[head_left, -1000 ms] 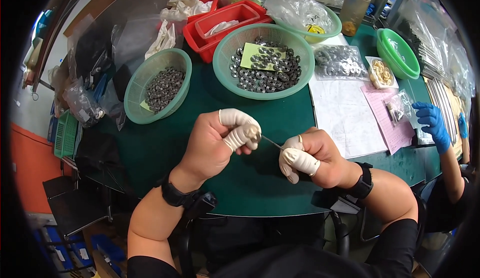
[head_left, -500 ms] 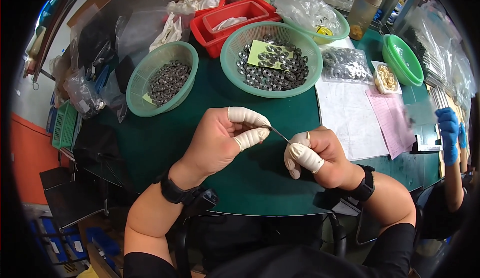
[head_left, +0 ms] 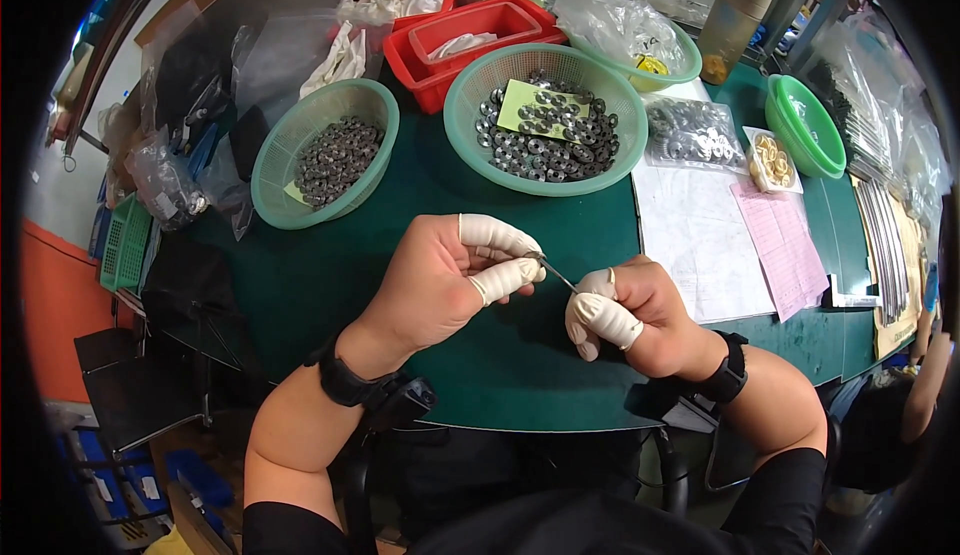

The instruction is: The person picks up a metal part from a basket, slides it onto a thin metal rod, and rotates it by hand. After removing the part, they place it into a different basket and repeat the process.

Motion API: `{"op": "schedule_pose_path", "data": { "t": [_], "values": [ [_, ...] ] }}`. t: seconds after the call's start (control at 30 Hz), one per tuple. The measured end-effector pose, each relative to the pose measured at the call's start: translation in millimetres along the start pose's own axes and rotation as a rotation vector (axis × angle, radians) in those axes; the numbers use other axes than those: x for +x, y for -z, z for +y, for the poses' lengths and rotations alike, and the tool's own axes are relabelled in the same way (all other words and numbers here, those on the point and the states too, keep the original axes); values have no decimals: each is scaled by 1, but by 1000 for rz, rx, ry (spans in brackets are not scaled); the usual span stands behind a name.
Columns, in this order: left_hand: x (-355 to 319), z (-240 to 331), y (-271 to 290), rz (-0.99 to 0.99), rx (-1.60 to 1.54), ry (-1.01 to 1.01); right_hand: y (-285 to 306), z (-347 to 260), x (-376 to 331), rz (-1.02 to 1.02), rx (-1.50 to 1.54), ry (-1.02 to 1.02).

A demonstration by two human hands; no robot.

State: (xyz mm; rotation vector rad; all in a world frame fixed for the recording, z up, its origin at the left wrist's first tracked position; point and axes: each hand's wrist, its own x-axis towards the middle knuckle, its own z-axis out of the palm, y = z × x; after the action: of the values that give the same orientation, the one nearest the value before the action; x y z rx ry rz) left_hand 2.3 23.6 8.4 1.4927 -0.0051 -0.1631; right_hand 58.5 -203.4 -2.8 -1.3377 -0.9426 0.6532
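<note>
My left hand (head_left: 455, 280) and my right hand (head_left: 630, 315) meet over the dark green table (head_left: 330, 275), both with white rubber finger cots. A thin metal pin (head_left: 560, 276) runs between them. My right hand grips its lower end. My left thumb and forefinger pinch a small metal part at its upper end; the part is mostly hidden by the fingertips. Behind the hands stands a large green basket (head_left: 545, 120) of small metal rings with a yellow-green slip on top.
A smaller green basket (head_left: 325, 155) of dark rings sits at the left, red trays (head_left: 465, 35) behind, a bag of rings (head_left: 690, 130), white and pink papers (head_left: 745, 245) and another green basket (head_left: 805, 140) at the right. Another person's arm (head_left: 925, 375) shows at the right edge.
My head has tilted, so the table shifted in view. Both hands stay together on the pin; the other person's blue-gloved hand at the right has left the view.
</note>
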Motion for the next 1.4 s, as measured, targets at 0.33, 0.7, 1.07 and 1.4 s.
{"op": "schedule_pose_path", "data": {
  "t": [0.33, 0.7, 1.07, 1.4],
  "values": [
    [-3, 0, -2, 19, 65, -19, -3, 0, 0, 13, -9, -26],
    [-4, 8, -13, 124, 488, -126, -6, 2, 0, 70, -53, -23],
    [-2, -9, -12, 147, 303, -175, -4, 10, -2, -1, -7, 39],
    [6, -12, 2, 99, 507, -250, -3, 8, -3, -64, -47, 47]
  ]
}}
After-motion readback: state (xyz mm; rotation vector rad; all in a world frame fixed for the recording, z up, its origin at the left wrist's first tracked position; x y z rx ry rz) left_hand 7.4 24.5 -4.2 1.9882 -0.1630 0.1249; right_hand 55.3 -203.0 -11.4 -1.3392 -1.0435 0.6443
